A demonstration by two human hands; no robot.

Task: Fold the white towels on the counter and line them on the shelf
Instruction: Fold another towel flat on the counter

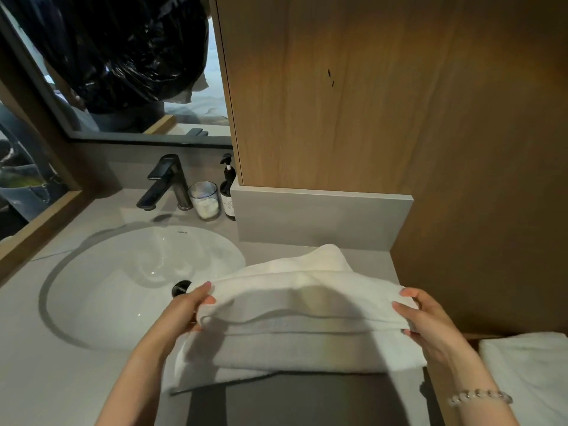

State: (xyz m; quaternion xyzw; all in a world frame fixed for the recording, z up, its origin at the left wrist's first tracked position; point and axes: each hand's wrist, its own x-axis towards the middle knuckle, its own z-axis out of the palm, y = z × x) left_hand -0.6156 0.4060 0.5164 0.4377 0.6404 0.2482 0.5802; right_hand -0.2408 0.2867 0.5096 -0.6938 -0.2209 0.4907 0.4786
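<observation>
A white towel (307, 290) is held over the right part of the desk (37, 379), just beside the sink (107, 287), with its left end reaching over the basin's rim. Its long axis runs left to right, so that one short end is met by each hand. The left hand (196, 305) is closed on the left end, thumb above and fingers beneath. The right hand (421, 315) is closed on the right end in the same manner. Neither hand is nearer, as the towel is spanned evenly between them. The upper layer is lifted and sags in the middle, while the lower layers are laid flat on the desk toward its front edge. The coming fold is judged to turn on this crosswise axis, with the raised edge to be carried toward or away from the body. Two towels are counted, the held one and a second towel (528, 370) at the lower right. Whether the flat layers belong to the held towel cannot be told. One faucet (167, 182), one glass (205, 199) and one pump bottle (229, 192) are counted behind the sink.
</observation>
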